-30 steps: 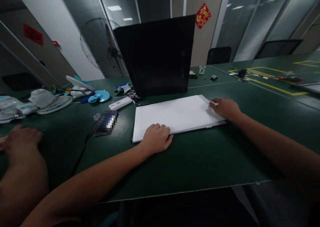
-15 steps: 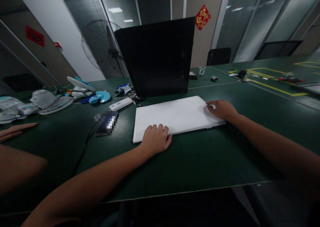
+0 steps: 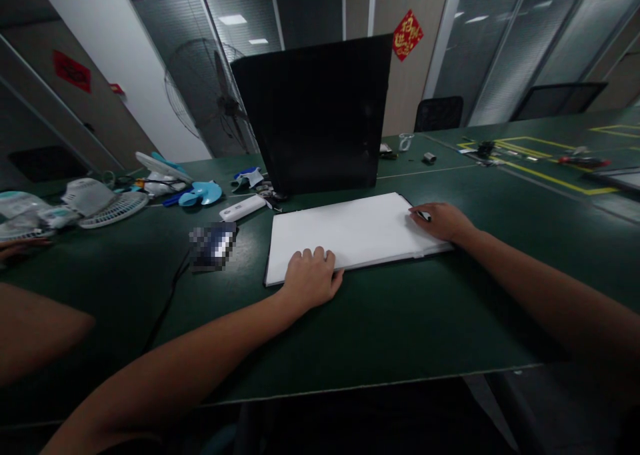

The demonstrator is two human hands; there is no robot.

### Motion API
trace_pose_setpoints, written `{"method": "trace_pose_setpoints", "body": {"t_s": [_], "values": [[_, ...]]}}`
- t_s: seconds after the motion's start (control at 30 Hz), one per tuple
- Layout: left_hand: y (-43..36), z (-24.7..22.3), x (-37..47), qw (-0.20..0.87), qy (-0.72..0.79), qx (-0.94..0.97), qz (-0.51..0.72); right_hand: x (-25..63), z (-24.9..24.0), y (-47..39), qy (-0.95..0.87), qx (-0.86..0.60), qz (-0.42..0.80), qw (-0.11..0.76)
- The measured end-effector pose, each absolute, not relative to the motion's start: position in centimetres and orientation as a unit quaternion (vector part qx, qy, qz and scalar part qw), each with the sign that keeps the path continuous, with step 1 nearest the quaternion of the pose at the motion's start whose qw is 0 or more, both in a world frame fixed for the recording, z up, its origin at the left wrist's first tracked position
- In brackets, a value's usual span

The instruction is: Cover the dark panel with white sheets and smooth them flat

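Observation:
A sketchbook [image 3: 345,231] with blank white pages lies on the dark green table, its black cover showing along the edges. My left hand [image 3: 311,278] rests on the front left of the page, fingers slightly apart on the paper and thumb at the near edge. My right hand [image 3: 443,221] is at the right edge, with thumb and fingertips brought together at the page edge. A small dark patch shows in the gap of that hand; I cannot make out what it is. Near the front right, the page edges sit slightly uneven.
A tall black panel [image 3: 320,118] stands behind the sketchbook. On the left are a white bar-shaped device [image 3: 243,208], a blurred-out device [image 3: 214,246] with a cable, and blue and white fan parts [image 3: 107,205]. Another person's forearm [image 3: 40,328] lies at the far left.
My right fingers have shifted slightly left, and a dark patch now shows in their gap. My left hand stays put. The other person's hand has drawn back left.

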State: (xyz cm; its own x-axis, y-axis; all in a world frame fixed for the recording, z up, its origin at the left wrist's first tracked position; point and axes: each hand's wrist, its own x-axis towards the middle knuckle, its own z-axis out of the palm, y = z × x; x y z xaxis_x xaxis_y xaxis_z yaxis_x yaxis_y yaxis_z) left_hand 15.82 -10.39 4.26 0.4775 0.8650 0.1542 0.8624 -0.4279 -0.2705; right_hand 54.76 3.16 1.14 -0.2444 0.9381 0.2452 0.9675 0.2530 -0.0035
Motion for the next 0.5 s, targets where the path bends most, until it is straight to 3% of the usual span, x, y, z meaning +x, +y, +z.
{"method": "trace_pose_setpoints", "body": {"t_s": [0.13,0.5], "values": [[-9.4,4.7,14.5,0.155,-0.542,-0.826,0.001,54.6,1.4,2.9,-0.752,-0.646,-0.088,0.096],[-2.7,4.1,8.7,0.024,-0.702,-0.711,-0.006,53.2,2.8,1.8,-0.695,-0.711,-0.055,0.099]]}}
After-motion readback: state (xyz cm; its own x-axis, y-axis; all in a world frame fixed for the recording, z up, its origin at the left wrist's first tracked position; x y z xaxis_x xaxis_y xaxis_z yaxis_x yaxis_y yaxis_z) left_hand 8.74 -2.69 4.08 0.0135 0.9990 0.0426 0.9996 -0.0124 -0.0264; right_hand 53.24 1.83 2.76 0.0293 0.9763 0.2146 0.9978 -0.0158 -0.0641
